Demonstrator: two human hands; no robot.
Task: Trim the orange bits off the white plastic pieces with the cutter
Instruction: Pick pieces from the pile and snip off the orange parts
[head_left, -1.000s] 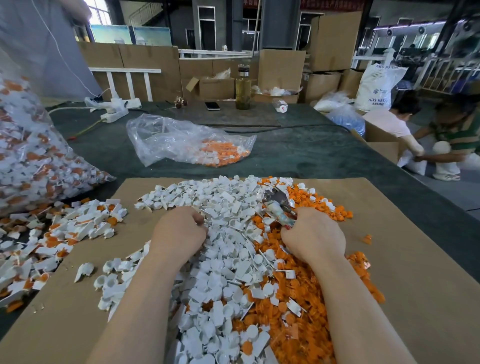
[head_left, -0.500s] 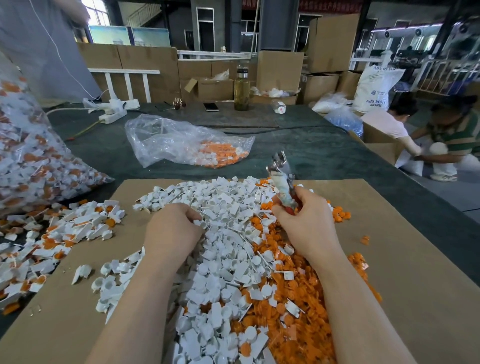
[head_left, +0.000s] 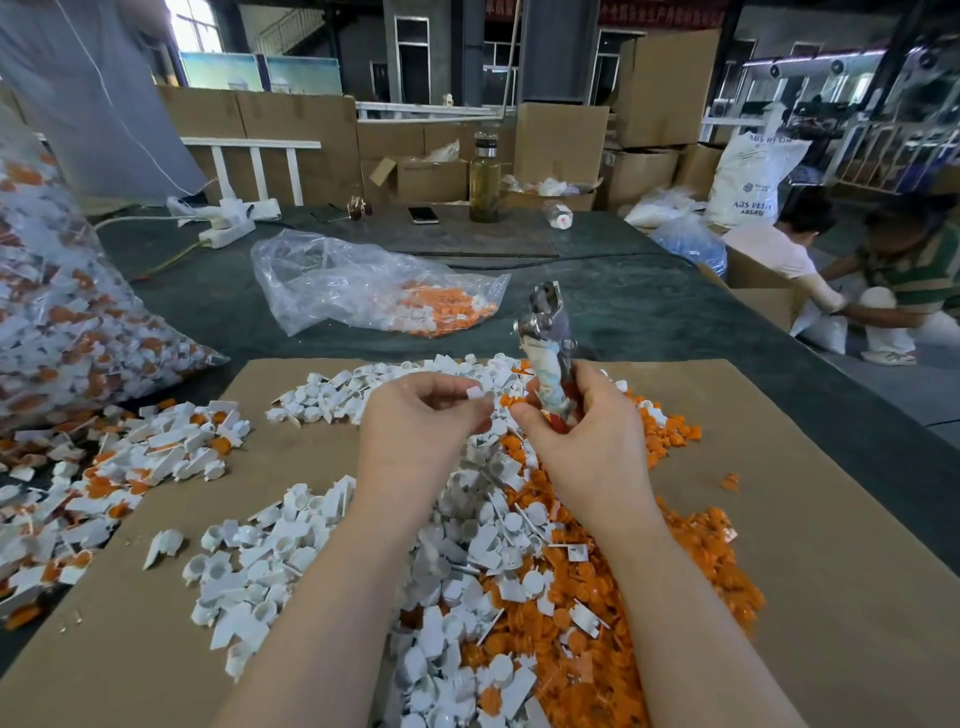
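My right hand (head_left: 587, 447) grips the cutter (head_left: 545, 343) by its wrapped handles, metal jaws pointing up and away. Just left of it, my left hand (head_left: 415, 426) pinches a small white plastic piece (head_left: 475, 393) between fingertips. Both hands hover above a heap on the cardboard sheet (head_left: 831, 545): white pieces (head_left: 467, 519) in the middle and left, cut orange bits (head_left: 623, 571) on the right. Uncut white-and-orange pieces (head_left: 130, 467) lie at the left edge.
A big clear bag of uncut pieces (head_left: 62, 322) sits at far left. A smaller clear bag with orange bits (head_left: 374, 291) lies on the dark table beyond the cardboard. A bottle (head_left: 484, 179), a phone (head_left: 422, 214) and boxes stand farther back. Two people crouch at right.
Both hands have lifted out of the heap. The right hand raised the cutter upright and the left hand came up holding a white piece next to it.
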